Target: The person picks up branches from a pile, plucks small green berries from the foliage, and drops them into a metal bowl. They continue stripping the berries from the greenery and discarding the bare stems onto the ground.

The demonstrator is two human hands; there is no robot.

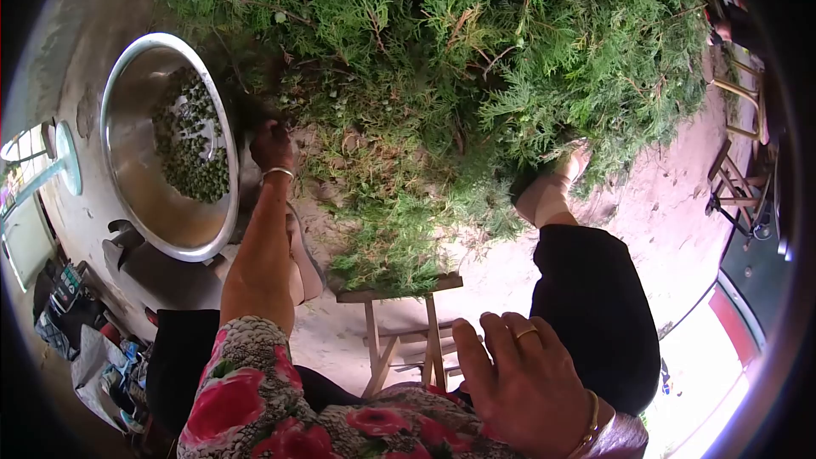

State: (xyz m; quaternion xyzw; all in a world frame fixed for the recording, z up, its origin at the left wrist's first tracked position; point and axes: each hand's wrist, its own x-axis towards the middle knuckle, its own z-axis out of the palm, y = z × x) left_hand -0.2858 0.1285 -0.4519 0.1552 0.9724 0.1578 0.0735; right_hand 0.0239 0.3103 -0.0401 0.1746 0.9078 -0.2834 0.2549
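My left hand (pixel 272 146), with a bracelet at the wrist, reaches down beside the basin's right rim, at the edge of the cut greenery. Its fingers are curled closed in shadow, and what they hold, if anything, is hidden. The large metal basin (pixel 127 132) stands tilted in view, with many small round green cones (pixel 197 166) on its bottom. My right hand (pixel 529 374), wearing a ring and a bracelet, hovers palm down near my lap, fingers stretched out and nothing in them. In front of me spreads a big heap of green conifer branches (pixel 586 42).
Loose sprigs (pixel 365 161) litter the floor between my feet. A small wooden stool (pixel 399 293) stands before my lap. More wooden stools or chairs (pixel 735 191) are at the right, near another person's hand (pixel 722 31). Bags and clutter (pixel 102 374) lie at lower left.
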